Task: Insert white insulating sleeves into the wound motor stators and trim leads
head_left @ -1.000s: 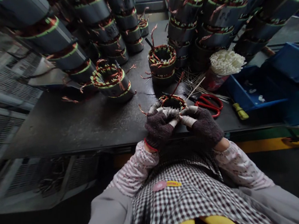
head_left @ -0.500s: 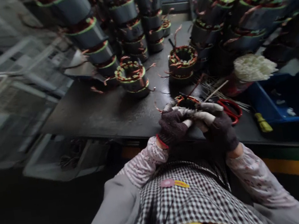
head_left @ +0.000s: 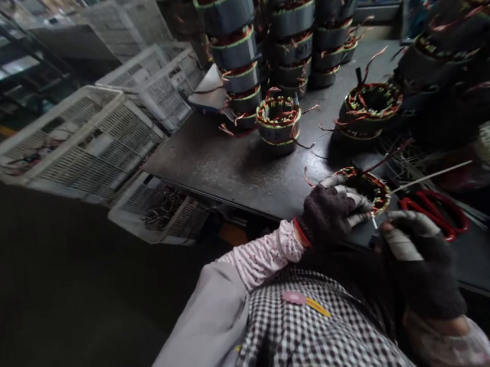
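We have the wound ring (head_left: 379,192) on the bench (head_left: 229,167), near its front edge, right of centre in the frame. Our left hand (head_left: 327,215) grips its near left side, the wrapped fingers close together over the rim. Our right hand (head_left: 423,251), at lower right, is just beside the near rim, thumb and fingers bent close to one another; we cannot tell whether they pinch anything. A short white end (head_left: 373,219) shows between our hands, and a thin white strip (head_left: 432,176) points from the ring toward the right edge. We judge it best to let the left hand do the steadying, so the ring does not turn, while the right fingertips work near the rim in small, even movements, clear of the reddish lead (head_left: 389,157). The red-handled scissors (head_left: 438,210) lie near our right knuckles, so we should mind them.
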